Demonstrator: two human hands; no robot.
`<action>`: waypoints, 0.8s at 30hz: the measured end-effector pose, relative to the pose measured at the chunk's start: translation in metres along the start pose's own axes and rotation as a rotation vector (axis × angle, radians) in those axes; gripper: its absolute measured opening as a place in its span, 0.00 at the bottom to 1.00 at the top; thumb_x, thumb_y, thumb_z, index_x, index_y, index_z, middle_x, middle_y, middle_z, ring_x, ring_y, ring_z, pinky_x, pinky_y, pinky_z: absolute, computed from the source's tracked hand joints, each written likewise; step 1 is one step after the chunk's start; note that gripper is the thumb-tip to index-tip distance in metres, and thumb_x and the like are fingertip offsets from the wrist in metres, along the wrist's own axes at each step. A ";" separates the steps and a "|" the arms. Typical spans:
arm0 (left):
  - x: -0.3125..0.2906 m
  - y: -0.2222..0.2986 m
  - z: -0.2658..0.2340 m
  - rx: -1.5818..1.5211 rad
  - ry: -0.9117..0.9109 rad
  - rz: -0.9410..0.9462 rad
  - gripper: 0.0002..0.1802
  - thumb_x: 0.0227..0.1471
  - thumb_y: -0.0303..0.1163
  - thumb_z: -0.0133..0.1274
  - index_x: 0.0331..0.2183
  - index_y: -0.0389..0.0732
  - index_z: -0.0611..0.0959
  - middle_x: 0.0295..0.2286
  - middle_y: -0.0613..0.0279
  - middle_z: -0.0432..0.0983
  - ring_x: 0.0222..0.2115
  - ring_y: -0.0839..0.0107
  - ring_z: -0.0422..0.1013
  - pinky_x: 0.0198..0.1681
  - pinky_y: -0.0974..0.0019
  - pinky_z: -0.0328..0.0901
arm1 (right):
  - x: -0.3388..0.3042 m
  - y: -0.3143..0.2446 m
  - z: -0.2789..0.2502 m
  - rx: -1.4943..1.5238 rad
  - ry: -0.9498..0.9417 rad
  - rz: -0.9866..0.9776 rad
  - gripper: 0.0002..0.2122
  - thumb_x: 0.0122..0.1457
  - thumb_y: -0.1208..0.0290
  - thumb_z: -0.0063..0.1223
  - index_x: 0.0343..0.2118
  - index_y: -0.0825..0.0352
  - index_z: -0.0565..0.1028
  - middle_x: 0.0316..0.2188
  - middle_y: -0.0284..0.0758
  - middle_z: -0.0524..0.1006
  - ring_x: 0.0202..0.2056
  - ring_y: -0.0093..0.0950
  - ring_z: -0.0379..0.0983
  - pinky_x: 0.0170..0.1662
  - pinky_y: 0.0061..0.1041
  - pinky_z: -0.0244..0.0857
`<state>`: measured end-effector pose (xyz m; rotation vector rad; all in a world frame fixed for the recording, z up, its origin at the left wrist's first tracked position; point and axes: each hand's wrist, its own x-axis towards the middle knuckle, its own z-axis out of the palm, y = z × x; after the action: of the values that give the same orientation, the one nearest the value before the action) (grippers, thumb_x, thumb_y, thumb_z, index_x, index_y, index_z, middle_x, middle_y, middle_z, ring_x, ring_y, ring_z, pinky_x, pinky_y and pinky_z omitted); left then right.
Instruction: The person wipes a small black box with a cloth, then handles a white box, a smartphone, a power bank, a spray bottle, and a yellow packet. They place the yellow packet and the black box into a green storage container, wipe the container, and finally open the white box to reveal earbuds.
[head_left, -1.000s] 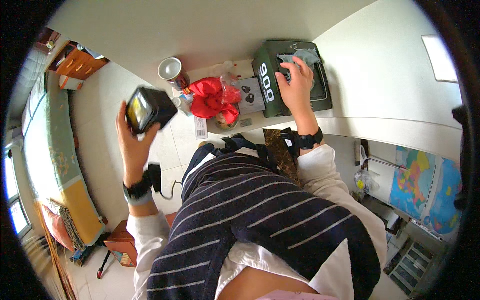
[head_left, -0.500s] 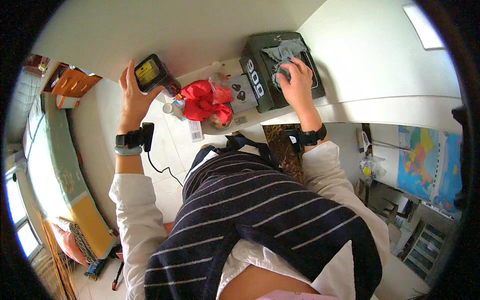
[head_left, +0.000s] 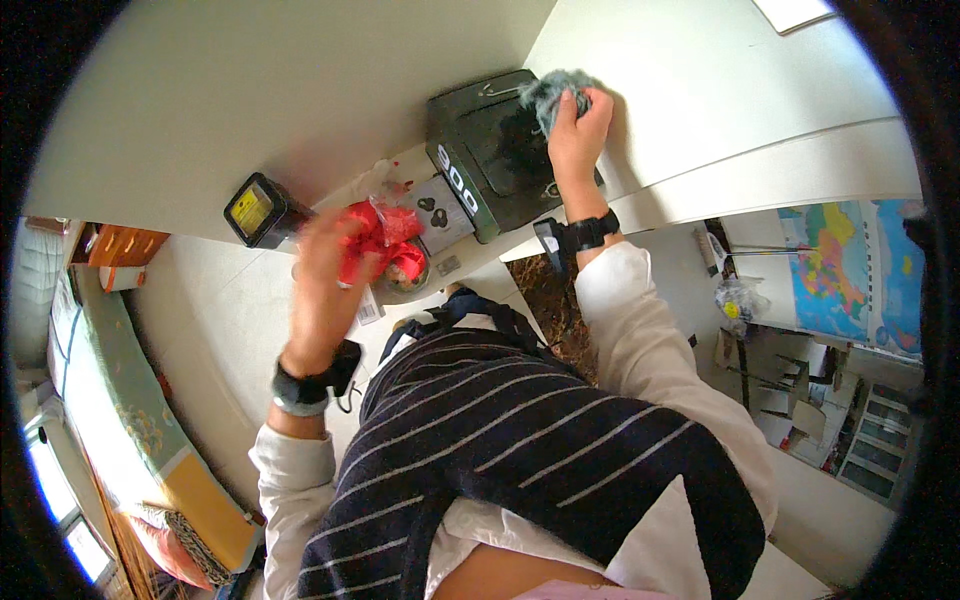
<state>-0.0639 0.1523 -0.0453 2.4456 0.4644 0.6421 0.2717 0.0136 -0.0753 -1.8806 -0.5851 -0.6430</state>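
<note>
My right hand is up at the far corner of the dark green metal box, fingers curled tight around a grey-green cloth and pressing it against the box's top edge, right where the box meets the white wall. The box sits on the narrow white desk in front of me, its long side running away from my chest.

My left hand hangs in the air over the left part of the desk, blurred; it looks loosely spread and holds nothing that I can make out. It is just in front of a bunch of red wrapping that lies beside a small round ornament. Farther left, clear of my fingers, a small black box with a yellow label stands at the end of the desk against the wall.

Between the red bundle and the green box lies a small grey card with dark heart shapes.
</note>
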 end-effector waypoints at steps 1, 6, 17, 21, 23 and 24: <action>0.006 0.007 0.019 -0.074 -0.128 0.086 0.24 0.44 0.28 0.60 0.45 0.37 0.75 0.49 0.47 0.67 0.51 0.50 0.63 0.54 0.55 0.59 | 0.009 -0.002 0.005 -0.039 -0.026 -0.119 0.13 0.54 0.69 0.55 0.37 0.72 0.69 0.36 0.48 0.70 0.39 0.45 0.67 0.45 0.40 0.60; 0.052 0.036 0.114 -0.102 -0.441 0.007 0.47 0.46 0.41 0.60 0.57 0.26 0.55 0.58 0.32 0.48 0.58 0.43 0.53 0.59 0.57 0.55 | 0.031 0.006 0.052 -0.356 -0.836 0.037 0.25 0.57 0.60 0.53 0.49 0.78 0.66 0.49 0.56 0.68 0.54 0.50 0.62 0.57 0.43 0.55; 0.071 0.051 0.168 -0.255 -0.339 -0.211 0.65 0.36 0.40 0.67 0.60 0.24 0.40 0.59 0.23 0.31 0.59 0.35 0.45 0.60 0.57 0.54 | -0.029 -0.013 0.074 -0.240 -0.824 -0.410 0.15 0.50 0.78 0.50 0.42 0.69 0.74 0.46 0.43 0.73 0.52 0.42 0.65 0.54 0.36 0.61; 0.073 0.049 0.171 -0.180 -0.327 -0.145 0.66 0.35 0.42 0.67 0.59 0.23 0.40 0.58 0.21 0.32 0.59 0.34 0.46 0.59 0.57 0.55 | -0.016 -0.023 0.063 -0.004 -0.968 -0.495 0.15 0.52 0.78 0.48 0.45 0.68 0.72 0.38 0.45 0.77 0.43 0.43 0.72 0.46 0.39 0.66; 0.071 0.049 0.171 -0.162 -0.331 -0.193 0.67 0.34 0.45 0.68 0.59 0.22 0.40 0.57 0.19 0.35 0.58 0.34 0.50 0.57 0.57 0.59 | -0.012 -0.024 0.068 -0.120 -0.921 -0.280 0.17 0.54 0.76 0.48 0.48 0.68 0.70 0.39 0.46 0.76 0.40 0.47 0.72 0.43 0.41 0.68; 0.069 0.048 0.171 -0.172 -0.304 -0.160 0.68 0.34 0.44 0.68 0.59 0.22 0.39 0.57 0.19 0.35 0.58 0.34 0.50 0.57 0.57 0.59 | -0.011 -0.024 0.072 -0.081 -0.850 -0.269 0.15 0.55 0.75 0.48 0.46 0.68 0.72 0.40 0.46 0.76 0.41 0.46 0.73 0.44 0.40 0.67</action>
<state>0.0931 0.0725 -0.1172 2.2631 0.4547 0.2275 0.2596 0.0877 -0.0907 -2.1351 -1.3832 0.0117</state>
